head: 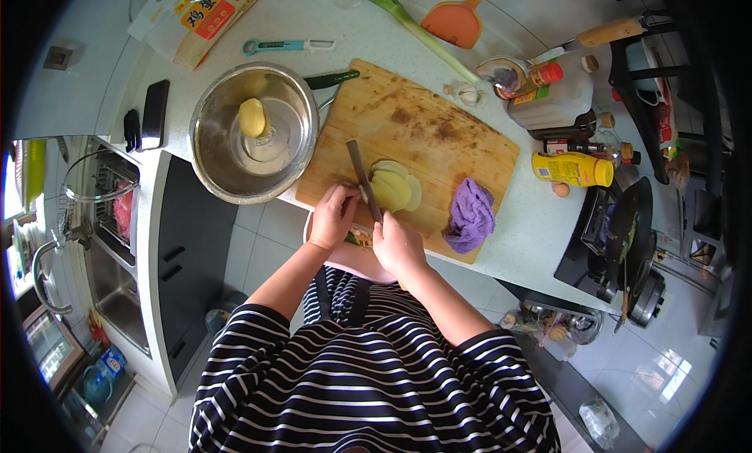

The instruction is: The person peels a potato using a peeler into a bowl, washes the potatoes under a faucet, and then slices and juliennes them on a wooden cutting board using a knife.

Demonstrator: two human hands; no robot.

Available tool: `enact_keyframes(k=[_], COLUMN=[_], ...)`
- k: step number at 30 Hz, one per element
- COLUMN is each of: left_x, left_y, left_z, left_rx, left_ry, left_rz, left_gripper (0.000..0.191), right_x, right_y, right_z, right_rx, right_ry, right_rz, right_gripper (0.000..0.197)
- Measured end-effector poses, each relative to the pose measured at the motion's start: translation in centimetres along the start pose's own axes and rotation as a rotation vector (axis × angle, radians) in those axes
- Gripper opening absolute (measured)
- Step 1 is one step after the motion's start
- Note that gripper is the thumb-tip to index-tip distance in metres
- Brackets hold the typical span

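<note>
My right hand [400, 244] grips a kitchen knife [363, 180], its blade seen nearly edge-on over the wooden cutting board [411, 115]. Against the blade's left side, my left hand [336, 213] holds a piece of potato [362, 193] with curled fingers, which hide most of it. Thin potato slices [392, 189] lie overlapping just right of the knife. A peeled whole potato [252, 118] rests in the steel bowl [200, 153] left of the board. On the board's right end lies a crumpled purple cloth [470, 215].
A pink basin [352, 264] with scraps sits below the counter edge, before my body. Behind the board are a green pepper [332, 79], a peeler [288, 46], a leek [432, 43] and garlic [468, 95]. Bottles, a yellow one [570, 169] among them, and a wok [628, 235] stand right.
</note>
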State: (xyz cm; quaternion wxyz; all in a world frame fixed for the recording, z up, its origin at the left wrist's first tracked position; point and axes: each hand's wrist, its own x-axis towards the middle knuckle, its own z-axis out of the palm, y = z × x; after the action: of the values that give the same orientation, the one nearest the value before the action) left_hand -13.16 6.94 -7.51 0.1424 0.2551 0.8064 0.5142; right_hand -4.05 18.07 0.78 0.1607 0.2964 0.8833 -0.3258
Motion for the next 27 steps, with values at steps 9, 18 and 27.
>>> enact_keyframes(k=[9,18,27], left_x=[-0.03,-0.07,-0.13], left_y=[0.37,0.12,-0.28], left_z=[-0.15,-0.17,0.1], left_rx=[-0.001,0.007,0.036], left_ry=[0.006,-0.012,0.002], left_rz=[0.043,0.058,0.094], left_gripper=[0.012,0.014,0.012], right_x=[-0.26,-0.33,-0.33], right_y=[0.29,0.35,0.54], right_z=[0.24,0.25,0.39], right_rx=[-0.009,0.007,0.018], right_ry=[0.012,0.035,0.051], right_rz=[-0.01,-0.023,-0.022], right_gripper=[0.027,0.027,0.025])
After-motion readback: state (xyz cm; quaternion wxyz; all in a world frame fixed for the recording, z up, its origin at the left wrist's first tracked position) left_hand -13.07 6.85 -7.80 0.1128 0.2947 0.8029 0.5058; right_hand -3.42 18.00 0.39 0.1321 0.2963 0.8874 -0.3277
